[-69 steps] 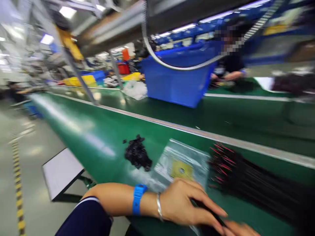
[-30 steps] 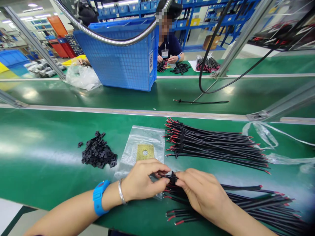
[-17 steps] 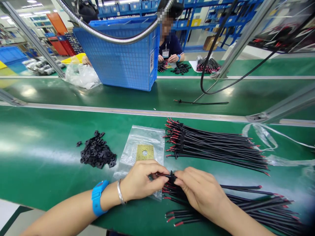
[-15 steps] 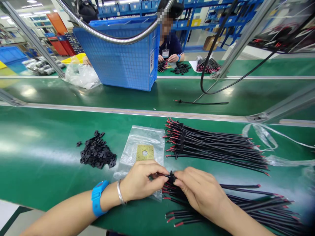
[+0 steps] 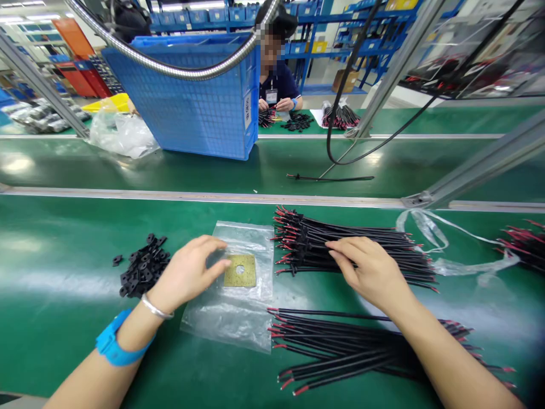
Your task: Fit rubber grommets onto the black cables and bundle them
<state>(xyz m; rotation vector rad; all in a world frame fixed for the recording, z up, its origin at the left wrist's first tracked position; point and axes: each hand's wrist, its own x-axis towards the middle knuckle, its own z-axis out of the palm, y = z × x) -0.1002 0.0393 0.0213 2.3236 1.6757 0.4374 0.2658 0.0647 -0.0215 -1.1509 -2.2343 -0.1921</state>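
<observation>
My left hand (image 5: 191, 271), empty with thumb and fingers apart, hovers between the pile of small black plastic pieces (image 5: 145, 267) and a yellowish square plate with a round hole (image 5: 230, 278). The plate rests on a clear zip bag (image 5: 251, 325). My right hand (image 5: 372, 270) is over the upper bundle of black cables (image 5: 366, 234), thumb and forefinger pinched on a black cable there. Black pieces sit near the red-wired left ends of this bundle. Nearer to me lies a second bundle of black cables (image 5: 340, 338), with no such pieces visible on it.
A metal rail (image 5: 204, 196) crosses behind the work surface. Beyond it stand a large blue crate (image 5: 191, 108) and a single cable (image 5: 336, 178). A co-worker (image 5: 276, 85) sits opposite, handling cables. Clear plastic strips (image 5: 426, 230) and more red-ended cables (image 5: 525, 244) lie right.
My hands have parted. The left let go of the cable and moved left toward the black pieces; the right carried the cable with its black piece up to the upper bundle. The view shifted slightly.
</observation>
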